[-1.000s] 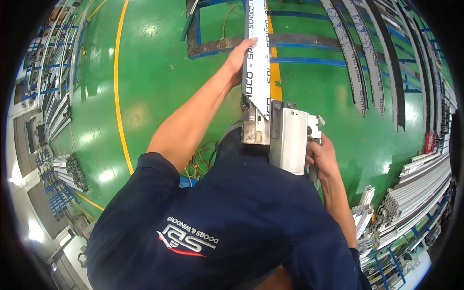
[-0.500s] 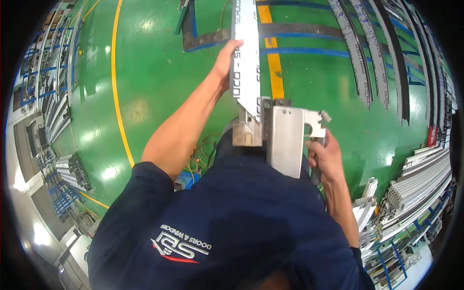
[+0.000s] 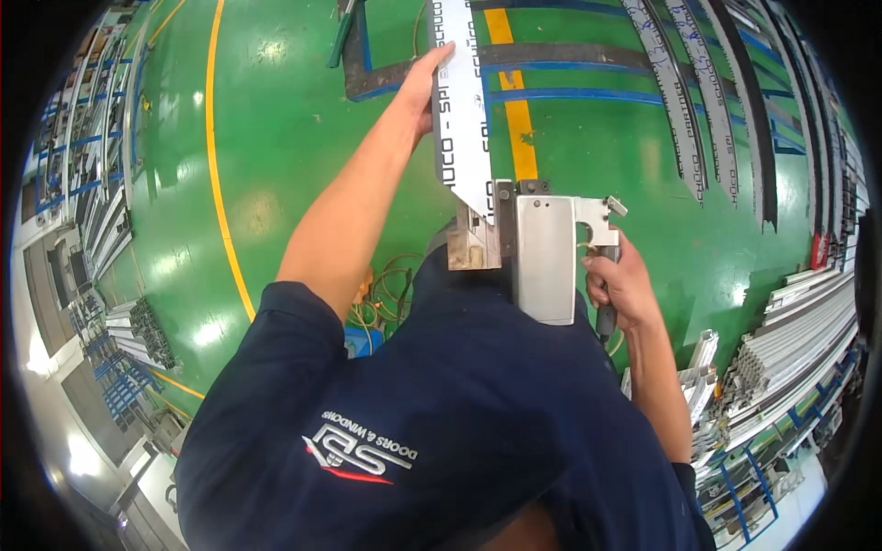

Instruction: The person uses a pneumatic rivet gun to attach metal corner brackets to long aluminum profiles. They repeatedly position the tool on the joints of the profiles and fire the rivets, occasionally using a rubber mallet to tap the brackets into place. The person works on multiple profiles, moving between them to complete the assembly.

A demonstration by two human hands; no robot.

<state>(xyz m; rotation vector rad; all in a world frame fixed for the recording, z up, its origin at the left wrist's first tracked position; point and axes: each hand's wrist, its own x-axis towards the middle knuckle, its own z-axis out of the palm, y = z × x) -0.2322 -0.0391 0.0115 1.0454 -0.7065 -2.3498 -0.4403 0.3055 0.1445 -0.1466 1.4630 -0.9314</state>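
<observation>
My left hand (image 3: 424,87) holds the left side of a long, film-covered profile (image 3: 467,119), white on top with a dark side. The profile runs away from me past the far edge of view. Its near end is cut at a slant and meets a small metal block (image 3: 473,250) on a hand-held metal machine (image 3: 547,262) with a pale silver housing, close to my body. I cannot tell how far the end sits in the block. On the machine's right, my right hand (image 3: 625,280) is wrapped around a dark grey handle (image 3: 606,320) below a cut-out bracket (image 3: 599,219).
A blue and black rack (image 3: 588,60) spans the floor ahead, with several film-covered profiles (image 3: 680,110) across its right part. Stacked profiles (image 3: 790,367) lie at right; more racks (image 3: 101,184) line the left. Hoses (image 3: 390,294) and a blue object (image 3: 363,342) show beside my left arm.
The profile's far part has swung slightly left, with my left hand moving left and farther away. The machine has shifted slightly away from me, my right hand still on its handle.
</observation>
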